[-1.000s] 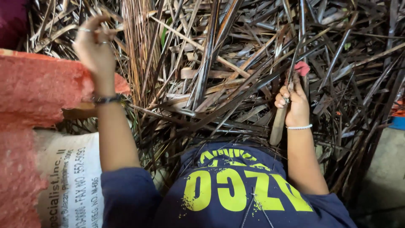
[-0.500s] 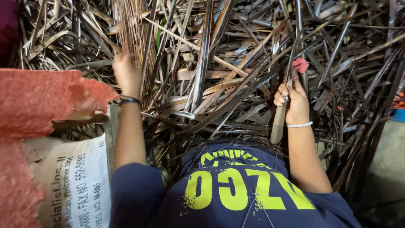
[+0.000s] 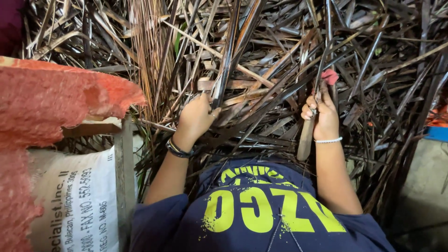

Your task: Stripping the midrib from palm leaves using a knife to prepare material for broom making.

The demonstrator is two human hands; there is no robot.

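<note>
My left hand [image 3: 196, 116] reaches into a heap of dry palm leaf strips [image 3: 280, 70] and closes around a long dark strip [image 3: 228, 56] that runs up and away from it. My right hand [image 3: 322, 114] is shut on the wooden handle of a knife [image 3: 306, 135], its blade pointing up into the heap beside a small pink piece [image 3: 330, 76]. A bundle of thin tan leaf ribs [image 3: 149, 51] stands upright to the left of my left hand. Below, my dark blue shirt with yellow print [image 3: 261, 210] fills the foreground.
A rough red cushion-like slab [image 3: 51, 98] lies at the left over a wooden frame [image 3: 123, 168]. Under it sits a white printed sack [image 3: 74, 205]. A grey concrete floor [image 3: 424, 186] and a blue object [image 3: 437, 133] show at the right edge.
My left hand has come down from the upper left, let go of the thin tan ribs, and moved right onto a dark leaf strip. My right hand kept still on the knife.
</note>
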